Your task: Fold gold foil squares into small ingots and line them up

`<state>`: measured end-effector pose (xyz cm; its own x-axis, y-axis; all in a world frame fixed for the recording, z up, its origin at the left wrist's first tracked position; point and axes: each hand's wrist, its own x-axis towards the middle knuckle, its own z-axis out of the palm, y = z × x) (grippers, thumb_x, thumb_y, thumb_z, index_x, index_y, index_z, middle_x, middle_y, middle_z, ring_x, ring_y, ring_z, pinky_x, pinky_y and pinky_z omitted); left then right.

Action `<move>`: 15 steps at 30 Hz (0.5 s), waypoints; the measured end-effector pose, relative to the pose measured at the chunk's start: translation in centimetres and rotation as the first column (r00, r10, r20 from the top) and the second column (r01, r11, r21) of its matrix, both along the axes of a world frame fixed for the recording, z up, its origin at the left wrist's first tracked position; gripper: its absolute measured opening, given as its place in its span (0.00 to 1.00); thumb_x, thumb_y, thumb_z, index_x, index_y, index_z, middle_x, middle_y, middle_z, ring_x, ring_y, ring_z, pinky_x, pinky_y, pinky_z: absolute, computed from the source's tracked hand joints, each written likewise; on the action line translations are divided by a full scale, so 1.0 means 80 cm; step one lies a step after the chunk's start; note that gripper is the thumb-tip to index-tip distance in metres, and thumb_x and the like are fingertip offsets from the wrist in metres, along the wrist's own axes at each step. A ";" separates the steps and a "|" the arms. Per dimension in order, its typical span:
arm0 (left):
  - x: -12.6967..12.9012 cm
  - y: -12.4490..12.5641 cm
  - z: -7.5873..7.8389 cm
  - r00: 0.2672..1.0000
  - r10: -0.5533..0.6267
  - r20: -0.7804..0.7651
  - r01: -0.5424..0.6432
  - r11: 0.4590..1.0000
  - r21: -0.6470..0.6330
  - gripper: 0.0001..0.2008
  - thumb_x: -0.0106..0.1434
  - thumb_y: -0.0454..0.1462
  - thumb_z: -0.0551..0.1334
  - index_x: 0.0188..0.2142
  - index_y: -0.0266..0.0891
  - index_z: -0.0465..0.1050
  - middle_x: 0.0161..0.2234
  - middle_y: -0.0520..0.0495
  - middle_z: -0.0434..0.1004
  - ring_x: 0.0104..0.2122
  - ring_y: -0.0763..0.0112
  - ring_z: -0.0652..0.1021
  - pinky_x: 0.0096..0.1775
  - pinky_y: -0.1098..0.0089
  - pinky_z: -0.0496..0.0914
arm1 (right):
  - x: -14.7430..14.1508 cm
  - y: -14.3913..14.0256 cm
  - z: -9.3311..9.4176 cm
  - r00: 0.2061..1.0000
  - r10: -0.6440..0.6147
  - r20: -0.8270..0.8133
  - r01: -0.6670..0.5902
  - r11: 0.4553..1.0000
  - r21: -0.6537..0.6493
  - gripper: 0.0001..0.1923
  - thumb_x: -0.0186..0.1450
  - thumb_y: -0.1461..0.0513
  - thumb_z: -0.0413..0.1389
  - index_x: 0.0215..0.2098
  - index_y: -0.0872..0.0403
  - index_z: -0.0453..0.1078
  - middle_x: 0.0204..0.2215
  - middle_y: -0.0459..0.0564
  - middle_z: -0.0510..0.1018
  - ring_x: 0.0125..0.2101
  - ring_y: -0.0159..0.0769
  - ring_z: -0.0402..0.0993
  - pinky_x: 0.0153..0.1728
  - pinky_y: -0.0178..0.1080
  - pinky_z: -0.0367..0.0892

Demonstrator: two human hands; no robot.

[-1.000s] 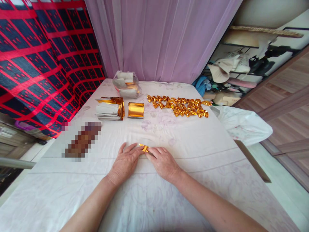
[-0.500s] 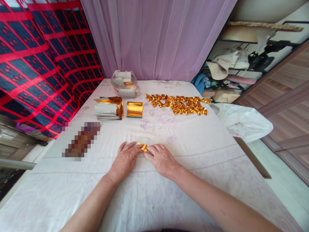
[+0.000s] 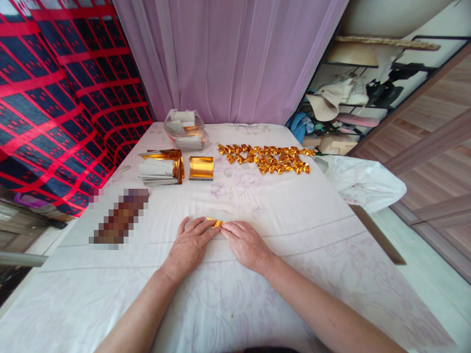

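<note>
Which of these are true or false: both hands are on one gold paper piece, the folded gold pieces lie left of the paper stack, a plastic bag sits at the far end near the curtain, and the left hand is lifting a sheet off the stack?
1. Both the left hand and the right hand press on one small gold paper piece. True.
2. The folded gold pieces lie left of the paper stack. False: they lie to its right, past the single gold sheet.
3. A plastic bag sits at the far end near the curtain. True.
4. The left hand is lifting a sheet off the stack. False: it rests flat on the white cloth, well short of the stack.
</note>
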<state>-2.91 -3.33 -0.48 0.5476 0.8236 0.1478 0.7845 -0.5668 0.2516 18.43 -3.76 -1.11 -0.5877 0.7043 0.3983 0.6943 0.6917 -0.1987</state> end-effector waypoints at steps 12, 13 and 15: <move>0.008 -0.004 0.012 0.998 0.054 -0.037 -0.055 0.998 -0.021 0.25 0.65 0.28 0.52 0.56 0.55 0.68 0.57 0.52 0.72 0.58 0.57 0.68 0.60 0.41 0.51 | 0.005 -0.013 0.009 0.971 -0.238 0.022 0.238 0.971 -0.002 0.17 0.65 0.67 0.53 0.50 0.51 0.72 0.47 0.49 0.78 0.47 0.40 0.69 0.50 0.45 0.58; 0.008 -0.004 0.012 0.998 0.055 -0.036 -0.056 0.998 -0.017 0.25 0.65 0.28 0.53 0.56 0.55 0.68 0.57 0.52 0.72 0.58 0.57 0.68 0.60 0.41 0.51 | 0.005 -0.014 0.008 0.968 -0.250 0.024 0.250 0.968 -0.001 0.17 0.65 0.66 0.53 0.50 0.51 0.72 0.48 0.49 0.78 0.47 0.40 0.68 0.50 0.45 0.57; 0.009 -0.003 0.010 0.998 0.057 -0.035 -0.057 0.998 -0.004 0.25 0.65 0.28 0.53 0.56 0.55 0.68 0.56 0.52 0.73 0.58 0.58 0.68 0.60 0.42 0.51 | 0.006 -0.015 0.007 0.960 -0.278 0.022 0.278 0.961 0.000 0.16 0.65 0.66 0.53 0.51 0.51 0.72 0.48 0.50 0.78 0.48 0.40 0.68 0.51 0.45 0.57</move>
